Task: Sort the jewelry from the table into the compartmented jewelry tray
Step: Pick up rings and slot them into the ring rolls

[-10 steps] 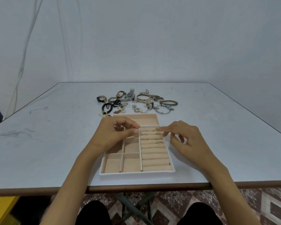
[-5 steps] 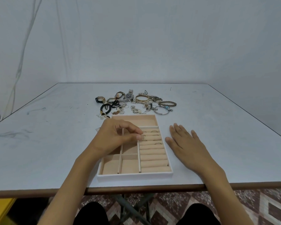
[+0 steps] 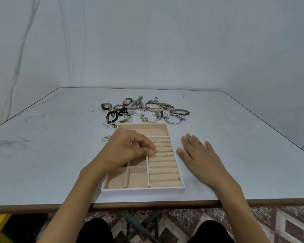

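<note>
On the pale table (image 3: 42,155), in the head view, the jewelry tray (image 3: 142,191) sits near the front edge. The left hand (image 3: 128,149) hangs over its middle, thumb and forefinger pinched on a small ring (image 3: 154,154) at the left end of the ring rolls (image 3: 163,171), probably to press it into a slot beside the few rings already seated there. The right hand (image 3: 198,155) lies flat on the table just beside the tray's right wall, fingers straight and slightly spread, holding nothing, seemingly just resting there. Beyond the tray lies the unsorted jewelry pile (image 3: 144,113), including a steel wristwatch (image 3: 138,103) and gold bangle (image 3: 152,105).
</note>
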